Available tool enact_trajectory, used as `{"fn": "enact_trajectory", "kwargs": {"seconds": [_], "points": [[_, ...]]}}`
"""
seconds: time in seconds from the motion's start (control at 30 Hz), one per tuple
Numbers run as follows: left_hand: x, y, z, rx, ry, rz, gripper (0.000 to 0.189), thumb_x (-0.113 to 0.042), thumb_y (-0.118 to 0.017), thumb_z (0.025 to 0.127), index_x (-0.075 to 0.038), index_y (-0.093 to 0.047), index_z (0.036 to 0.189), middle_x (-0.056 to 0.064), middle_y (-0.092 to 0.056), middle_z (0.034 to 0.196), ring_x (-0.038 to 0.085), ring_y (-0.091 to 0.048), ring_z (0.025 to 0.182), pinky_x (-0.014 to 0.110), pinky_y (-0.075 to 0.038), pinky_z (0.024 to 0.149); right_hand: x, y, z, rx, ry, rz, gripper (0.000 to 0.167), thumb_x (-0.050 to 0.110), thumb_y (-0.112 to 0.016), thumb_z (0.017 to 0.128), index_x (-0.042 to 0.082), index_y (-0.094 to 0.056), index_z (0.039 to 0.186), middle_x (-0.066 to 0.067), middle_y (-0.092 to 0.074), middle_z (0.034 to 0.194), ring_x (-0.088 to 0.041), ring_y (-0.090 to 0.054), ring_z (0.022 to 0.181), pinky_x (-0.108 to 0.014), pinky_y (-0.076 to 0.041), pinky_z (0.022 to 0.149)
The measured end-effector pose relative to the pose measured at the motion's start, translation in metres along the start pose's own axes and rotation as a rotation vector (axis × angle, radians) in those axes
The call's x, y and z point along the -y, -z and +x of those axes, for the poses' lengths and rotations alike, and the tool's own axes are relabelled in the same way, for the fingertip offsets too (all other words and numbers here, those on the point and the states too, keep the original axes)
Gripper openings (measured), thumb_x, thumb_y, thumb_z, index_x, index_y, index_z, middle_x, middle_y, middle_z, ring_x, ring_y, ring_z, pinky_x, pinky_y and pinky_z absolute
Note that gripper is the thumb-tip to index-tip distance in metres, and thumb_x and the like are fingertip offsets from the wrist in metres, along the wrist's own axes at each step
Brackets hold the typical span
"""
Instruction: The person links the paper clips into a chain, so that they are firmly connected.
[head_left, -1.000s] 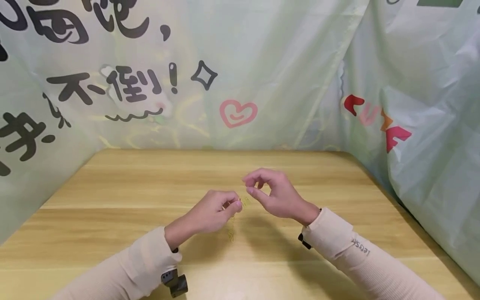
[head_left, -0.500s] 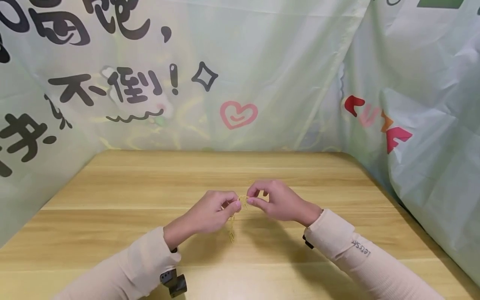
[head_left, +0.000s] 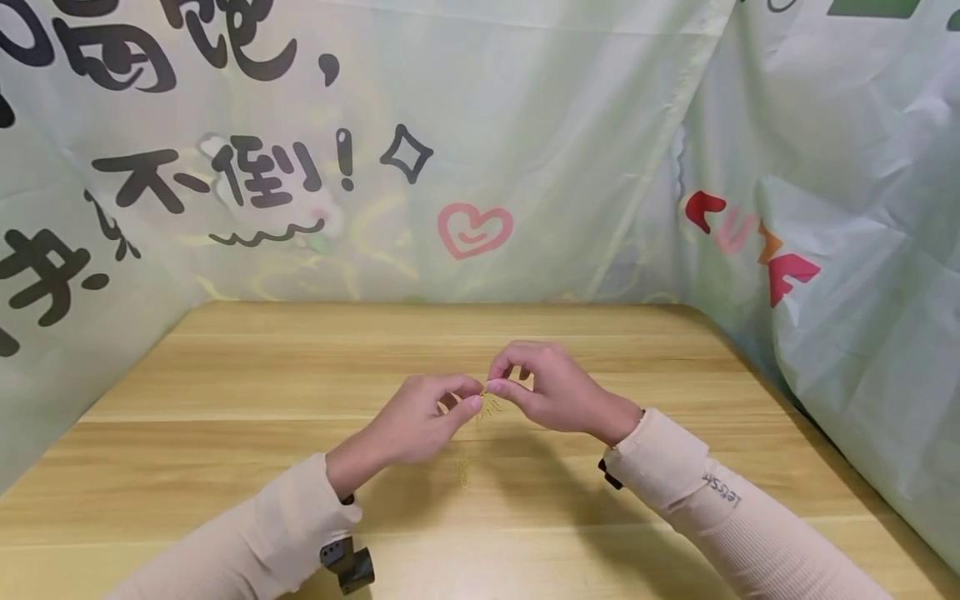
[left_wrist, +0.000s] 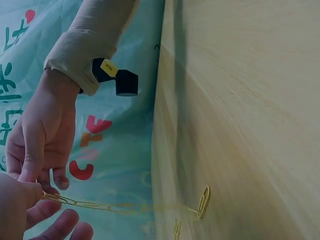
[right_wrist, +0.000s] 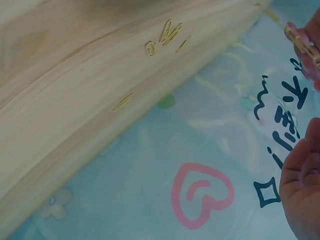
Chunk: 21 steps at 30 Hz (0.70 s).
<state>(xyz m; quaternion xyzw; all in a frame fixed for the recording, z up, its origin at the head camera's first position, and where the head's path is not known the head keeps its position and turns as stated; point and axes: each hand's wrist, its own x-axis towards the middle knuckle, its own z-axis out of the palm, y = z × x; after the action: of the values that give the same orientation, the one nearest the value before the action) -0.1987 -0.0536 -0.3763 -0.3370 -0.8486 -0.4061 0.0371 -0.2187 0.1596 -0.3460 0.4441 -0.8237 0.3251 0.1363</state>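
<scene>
Between my two hands is a chain of thin gold paper clips point(left_wrist: 85, 203). My left hand point(head_left: 431, 417) pinches the chain's upper end between thumb and fingers. The chain hangs down from there, and its lowest clip point(left_wrist: 203, 202) shows near the tabletop. My right hand point(head_left: 558, 387) pinches a paper clip with thumb and index fingertip, right at the left fingertips, which mostly hide it. In the right wrist view part of the chain point(right_wrist: 302, 44) shows by the fingers at the right edge.
Several loose paper clips point(right_wrist: 170, 32) lie on the wooden table point(head_left: 262, 358) beyond the hands. A printed cloth point(head_left: 570, 167) surrounds the table's back and sides. A black camera point(head_left: 348, 567) is strapped at the left wrist.
My right hand dipped to the left hand's fingertips, then rose slightly and moved left against them. The left hand stayed nearly in place, its fingers straightening a little.
</scene>
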Motion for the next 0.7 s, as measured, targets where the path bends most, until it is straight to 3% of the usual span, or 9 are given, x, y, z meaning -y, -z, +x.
{"fn": "enact_trajectory", "kwargs": {"seconds": [0.17, 0.3, 0.5, 0.7], "points": [[0.001, 0.0, 0.001, -0.031, -0.077, -0.026, 0.015, -0.013, -0.057, 0.097, -0.009, -0.07, 0.092, -0.003, -0.068, 0.089, 0.013, -0.064, 0.08, 0.027, -0.053, 0.07, 0.0, -0.003, 0.003, 0.034, -0.007, 0.01, 0.007, 0.009, -0.069, 0.09, 0.014, -0.066, 0.085, 0.01, -0.065, 0.085, -0.006, -0.059, 0.079, -0.033, -0.049, 0.066], [0.003, 0.0, 0.0, -0.05, -0.068, -0.028, 0.018, -0.014, -0.054, 0.098, -0.01, -0.067, 0.085, -0.004, -0.065, 0.084, 0.013, -0.064, 0.079, 0.027, -0.053, 0.068, -0.006, -0.003, 0.003, 0.086, -0.056, 0.019, 0.005, 0.011, -0.064, 0.094, 0.011, -0.069, 0.094, 0.006, -0.067, 0.09, -0.008, -0.06, 0.082, -0.032, -0.05, 0.067], [0.004, 0.003, -0.003, -0.06, -0.029, -0.055, 0.018, -0.013, -0.056, 0.098, -0.012, -0.066, 0.083, -0.003, -0.063, 0.084, 0.021, -0.066, 0.079, 0.028, -0.053, 0.069, -0.036, -0.005, 0.001, 0.181, -0.233, -0.056, 0.017, 0.008, -0.058, 0.097, 0.0, -0.066, 0.109, -0.01, -0.068, 0.101, -0.02, -0.063, 0.091, -0.037, -0.053, 0.075], [0.005, 0.003, -0.003, -0.062, -0.028, -0.057, 0.017, -0.012, -0.057, 0.097, -0.012, -0.067, 0.084, -0.004, -0.064, 0.085, 0.021, -0.065, 0.077, 0.028, -0.053, 0.068, -0.07, -0.014, 0.0, 0.336, -0.42, -0.158, 0.033, 0.01, -0.057, 0.097, -0.005, -0.057, 0.126, -0.019, -0.06, 0.124, -0.034, -0.059, 0.11, -0.047, -0.048, 0.091]]}}
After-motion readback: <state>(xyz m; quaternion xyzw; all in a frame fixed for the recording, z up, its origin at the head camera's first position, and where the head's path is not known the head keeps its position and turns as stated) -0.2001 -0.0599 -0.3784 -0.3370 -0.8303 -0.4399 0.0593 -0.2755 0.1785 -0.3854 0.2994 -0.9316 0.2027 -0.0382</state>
